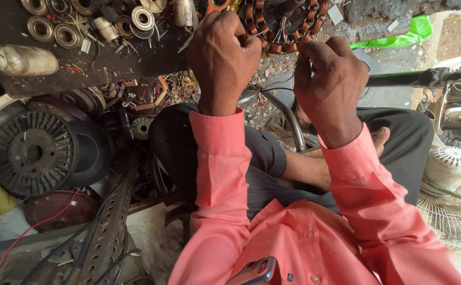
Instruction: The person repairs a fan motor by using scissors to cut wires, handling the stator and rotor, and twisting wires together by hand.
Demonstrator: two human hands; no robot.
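— What do I log away from the work itself?

— I count: ball bearings point(55, 30) on a dark board point(40, 74); black ribbed rotor disc point(32, 153); perforated metal strip point(108, 232); white fan motor housing point(447, 168); wire fan guard point(452, 216); green plastic sheet point(399, 38).

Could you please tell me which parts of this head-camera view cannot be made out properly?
- Wound stator: its top is cut off by the upper frame edge.
- Left hand: its fingertips are hidden behind its own knuckles, so the grip is unclear.
- Right hand: its fingertips curl out of sight; a thin wire beside it is too fine to follow.
- Phone in the shirt pocket: cut off by the bottom edge.
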